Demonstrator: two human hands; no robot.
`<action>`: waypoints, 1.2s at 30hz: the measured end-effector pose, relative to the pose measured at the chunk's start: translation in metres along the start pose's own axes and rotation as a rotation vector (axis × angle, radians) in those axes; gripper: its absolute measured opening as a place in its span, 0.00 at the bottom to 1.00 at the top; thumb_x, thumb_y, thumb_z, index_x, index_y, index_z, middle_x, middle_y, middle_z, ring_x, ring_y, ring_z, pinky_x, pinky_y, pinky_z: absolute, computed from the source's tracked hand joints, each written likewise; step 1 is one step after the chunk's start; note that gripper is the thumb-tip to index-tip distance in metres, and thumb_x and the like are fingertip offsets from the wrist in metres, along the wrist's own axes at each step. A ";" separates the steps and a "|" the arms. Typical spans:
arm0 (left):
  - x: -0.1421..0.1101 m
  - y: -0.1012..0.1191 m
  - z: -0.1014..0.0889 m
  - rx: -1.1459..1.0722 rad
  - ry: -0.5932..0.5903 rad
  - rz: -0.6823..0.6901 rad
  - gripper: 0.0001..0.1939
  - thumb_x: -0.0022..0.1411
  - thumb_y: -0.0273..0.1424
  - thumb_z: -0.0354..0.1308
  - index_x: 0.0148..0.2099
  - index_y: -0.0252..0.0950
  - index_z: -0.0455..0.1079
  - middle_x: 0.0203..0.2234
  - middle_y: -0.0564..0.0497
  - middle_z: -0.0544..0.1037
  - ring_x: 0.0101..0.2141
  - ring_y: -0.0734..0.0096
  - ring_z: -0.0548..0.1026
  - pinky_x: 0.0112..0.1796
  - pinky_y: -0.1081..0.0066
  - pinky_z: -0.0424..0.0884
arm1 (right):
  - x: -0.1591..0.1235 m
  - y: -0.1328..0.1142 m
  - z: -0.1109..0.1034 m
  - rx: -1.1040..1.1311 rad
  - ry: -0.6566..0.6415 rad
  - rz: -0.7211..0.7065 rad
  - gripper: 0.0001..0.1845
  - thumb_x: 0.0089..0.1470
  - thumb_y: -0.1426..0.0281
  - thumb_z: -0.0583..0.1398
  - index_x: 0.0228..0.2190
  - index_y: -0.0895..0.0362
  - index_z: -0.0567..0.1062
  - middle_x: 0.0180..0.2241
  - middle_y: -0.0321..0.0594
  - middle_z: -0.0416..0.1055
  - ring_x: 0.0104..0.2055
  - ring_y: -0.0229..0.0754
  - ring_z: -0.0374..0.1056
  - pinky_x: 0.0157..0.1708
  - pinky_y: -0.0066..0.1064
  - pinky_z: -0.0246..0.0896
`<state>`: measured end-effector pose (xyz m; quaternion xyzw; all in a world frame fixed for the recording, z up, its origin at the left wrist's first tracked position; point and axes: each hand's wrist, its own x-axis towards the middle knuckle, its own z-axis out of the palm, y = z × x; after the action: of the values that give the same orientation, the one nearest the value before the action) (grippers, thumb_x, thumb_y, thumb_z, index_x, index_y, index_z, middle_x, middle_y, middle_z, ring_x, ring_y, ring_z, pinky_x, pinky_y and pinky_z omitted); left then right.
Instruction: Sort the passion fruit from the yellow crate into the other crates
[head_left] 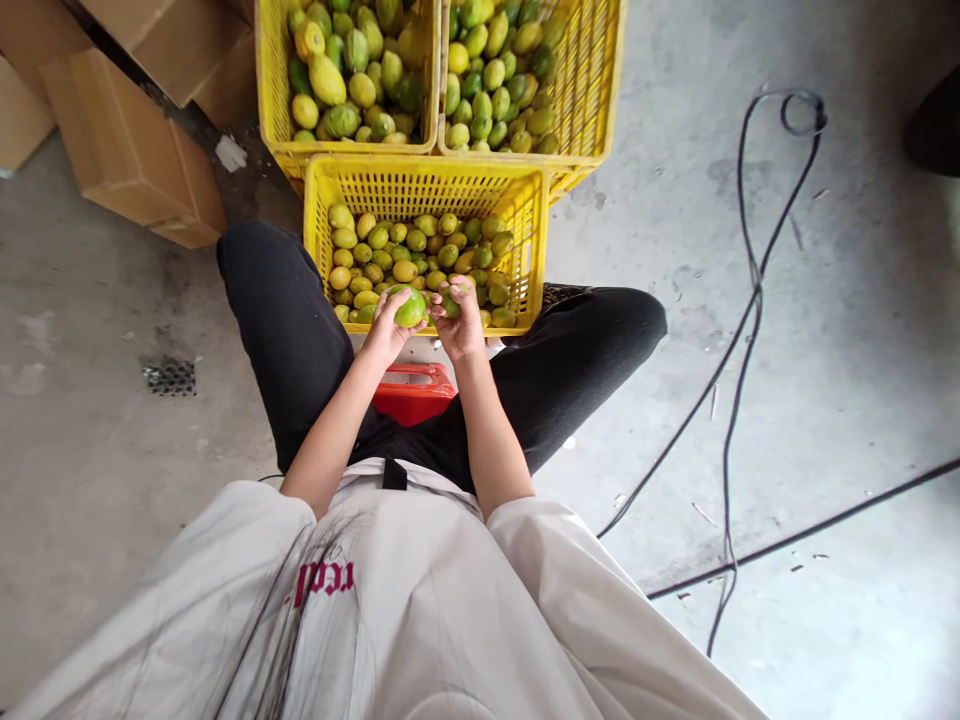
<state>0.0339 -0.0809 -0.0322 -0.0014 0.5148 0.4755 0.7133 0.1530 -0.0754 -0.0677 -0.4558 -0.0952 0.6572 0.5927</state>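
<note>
As one fruit is gripped by the left hand, another fruit by the right hand, nothing is visibly finished yet, plenty seemingly left in the twelve-o'clock crate.

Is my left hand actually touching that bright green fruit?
Touching. The head view shows the left hand curled around the bright green fruit, with no gap along its near side.

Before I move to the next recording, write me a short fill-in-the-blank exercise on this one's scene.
The left hand holds a fruit coloured ____.
The nearest crate is coloured ____.
In the picture, the cardboard boxes stand to that crate's ____.
The looped cable lies to that crate's ____.

Missing words: green; yellow; left; right.
</note>
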 end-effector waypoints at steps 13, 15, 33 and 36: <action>-0.006 0.008 0.006 -0.163 -0.059 0.036 0.15 0.76 0.39 0.56 0.60 0.42 0.73 0.51 0.46 0.84 0.54 0.58 0.84 0.49 0.62 0.85 | -0.015 -0.024 0.013 0.008 -0.016 0.016 0.18 0.59 0.54 0.63 0.48 0.45 0.79 0.48 0.40 0.81 0.59 0.48 0.76 0.50 0.40 0.80; -0.003 0.008 0.004 -0.177 -0.040 0.023 0.15 0.76 0.43 0.58 0.57 0.42 0.74 0.46 0.47 0.84 0.47 0.60 0.85 0.43 0.65 0.85 | -0.014 -0.021 0.011 0.005 -0.018 0.044 0.19 0.60 0.50 0.63 0.48 0.45 0.79 0.46 0.39 0.80 0.53 0.47 0.77 0.42 0.34 0.79; -0.006 0.009 0.002 -0.141 -0.023 0.052 0.16 0.74 0.42 0.56 0.57 0.42 0.76 0.50 0.46 0.85 0.55 0.56 0.85 0.48 0.65 0.85 | -0.008 -0.012 0.004 0.090 -0.110 0.061 0.18 0.62 0.48 0.64 0.43 0.47 0.78 0.45 0.39 0.81 0.45 0.44 0.79 0.40 0.35 0.83; -0.006 0.009 0.003 -0.200 -0.047 0.097 0.16 0.75 0.36 0.53 0.58 0.40 0.76 0.51 0.44 0.85 0.60 0.55 0.82 0.53 0.61 0.83 | -0.010 -0.016 0.007 0.180 -0.137 0.042 0.17 0.61 0.51 0.66 0.46 0.47 0.79 0.51 0.40 0.82 0.59 0.49 0.77 0.52 0.45 0.83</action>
<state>0.0293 -0.0786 -0.0219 -0.0363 0.4473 0.5583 0.6978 0.1579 -0.0766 -0.0489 -0.3567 -0.0666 0.7051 0.6092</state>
